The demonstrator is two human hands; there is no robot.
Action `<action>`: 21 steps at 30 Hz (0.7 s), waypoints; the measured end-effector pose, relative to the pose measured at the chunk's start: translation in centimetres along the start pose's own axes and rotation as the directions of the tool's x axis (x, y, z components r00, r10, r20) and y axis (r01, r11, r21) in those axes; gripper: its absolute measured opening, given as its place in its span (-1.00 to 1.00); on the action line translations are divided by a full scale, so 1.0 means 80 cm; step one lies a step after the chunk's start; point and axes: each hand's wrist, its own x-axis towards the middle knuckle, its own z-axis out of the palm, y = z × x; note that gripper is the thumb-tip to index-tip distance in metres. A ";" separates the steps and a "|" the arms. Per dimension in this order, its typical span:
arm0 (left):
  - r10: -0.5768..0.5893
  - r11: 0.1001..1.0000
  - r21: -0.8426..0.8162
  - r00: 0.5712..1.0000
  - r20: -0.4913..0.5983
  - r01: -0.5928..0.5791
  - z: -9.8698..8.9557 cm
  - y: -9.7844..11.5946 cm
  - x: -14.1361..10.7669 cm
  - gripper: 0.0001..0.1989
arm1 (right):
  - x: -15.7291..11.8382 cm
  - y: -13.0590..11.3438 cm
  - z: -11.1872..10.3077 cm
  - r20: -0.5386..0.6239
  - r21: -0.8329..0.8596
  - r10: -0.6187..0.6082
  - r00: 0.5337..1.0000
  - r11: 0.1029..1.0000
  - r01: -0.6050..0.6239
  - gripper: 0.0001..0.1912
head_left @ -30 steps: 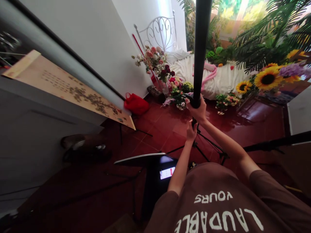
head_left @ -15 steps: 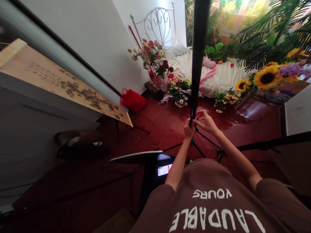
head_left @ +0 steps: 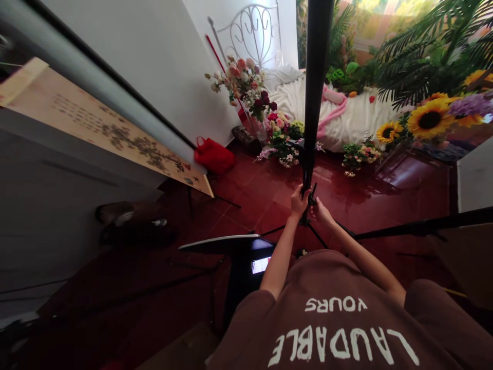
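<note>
Pole (head_left: 316, 77), tall and black, stands in the middle right before you, and its legs (head_left: 318, 235) spread wide on the red floor (head_left: 246, 182), which should help stop it from tipping. Your left hand (head_left: 299, 202) is wrapped round its thin low part, likely to keep it steady. Your right hand (head_left: 321, 211) is close on the right side, fingers bent in by a small black knob (head_left: 313, 198), but I cannot tell if they grip it.
</note>
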 end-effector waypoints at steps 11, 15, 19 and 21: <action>-0.028 0.999 0.016 1.000 -0.003 0.028 0.001 0.001 -0.002 -0.53 | -0.008 -0.022 0.023 0.181 0.695 0.192 0.965 0.669 -0.264 -0.68; -0.059 0.997 -0.042 0.998 -0.009 0.059 0.005 0.002 -0.003 -0.50 | -0.009 -0.025 0.025 0.158 0.727 0.227 0.961 0.631 -0.269 -0.73; -0.105 0.989 -0.106 0.994 -0.020 0.103 0.011 0.001 -0.007 -0.46 | -0.013 -0.027 0.024 0.181 0.696 0.226 0.957 0.658 -0.287 -0.74; -0.145 0.980 -0.144 0.988 -0.051 0.136 0.013 -0.007 -0.017 -0.44 | -0.019 -0.027 0.018 0.216 0.654 0.206 0.954 0.695 -0.298 -0.77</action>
